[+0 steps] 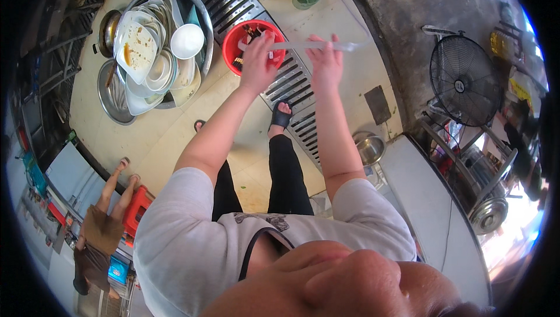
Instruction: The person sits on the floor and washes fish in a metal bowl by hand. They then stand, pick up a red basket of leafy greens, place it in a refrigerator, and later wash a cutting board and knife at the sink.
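A translucent plastic hose (pixel 293 46), blurred, runs almost straight between my two hands. My left hand (pixel 260 61) grips it over a red plastic bucket (pixel 227 56), and its end shows just past my fingers. My right hand (pixel 325 61) holds the hose farther along, fingers loosely curled about it. Inside the bucket lie dark sticks with gold-coloured ends, probably chopsticks (pixel 237 62), partly hidden by my left hand. The bucket stands on the floor at the edge of a slotted metal drain grate (pixel 288 78).
A large metal basin (pixel 206 15) piled with dirty plates and bowls (pixel 138 45) stands left of the bucket. Beside it is a smaller metal bowl (pixel 105 102). A floor fan (pixel 464 80) stands right, near a white counter (pixel 424 203). Another person (pixel 98 234) is at the lower left.
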### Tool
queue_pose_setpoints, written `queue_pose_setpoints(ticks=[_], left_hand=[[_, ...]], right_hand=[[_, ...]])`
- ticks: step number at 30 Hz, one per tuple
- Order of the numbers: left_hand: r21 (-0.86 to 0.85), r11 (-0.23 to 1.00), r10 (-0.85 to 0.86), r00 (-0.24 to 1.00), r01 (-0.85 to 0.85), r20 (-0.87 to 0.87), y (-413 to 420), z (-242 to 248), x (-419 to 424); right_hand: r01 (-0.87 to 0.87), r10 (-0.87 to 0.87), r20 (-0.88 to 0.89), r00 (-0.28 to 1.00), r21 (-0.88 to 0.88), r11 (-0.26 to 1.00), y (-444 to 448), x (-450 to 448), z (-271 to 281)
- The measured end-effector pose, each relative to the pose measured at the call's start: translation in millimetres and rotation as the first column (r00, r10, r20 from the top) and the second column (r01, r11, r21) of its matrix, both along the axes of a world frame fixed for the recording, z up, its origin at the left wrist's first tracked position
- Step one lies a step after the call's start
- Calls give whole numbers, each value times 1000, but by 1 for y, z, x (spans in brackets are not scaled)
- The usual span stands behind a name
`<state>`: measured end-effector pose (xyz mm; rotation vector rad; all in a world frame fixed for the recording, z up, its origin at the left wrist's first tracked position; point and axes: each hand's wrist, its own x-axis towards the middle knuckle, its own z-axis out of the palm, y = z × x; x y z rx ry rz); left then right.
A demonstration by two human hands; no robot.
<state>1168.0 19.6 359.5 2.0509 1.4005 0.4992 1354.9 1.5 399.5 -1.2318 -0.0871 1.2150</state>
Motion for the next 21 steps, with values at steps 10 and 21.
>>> queue_pose_setpoints(ticks=[10,21], left_hand=[[11,999,36,997,-37,70,43,54,-4],[-141,959,273,936,-246,223,60,63,-39]], right_hand=[[219,-231,-635,737,-99,971,55,-32,23],[-134,40,361,932,241,961,170,3,81]])
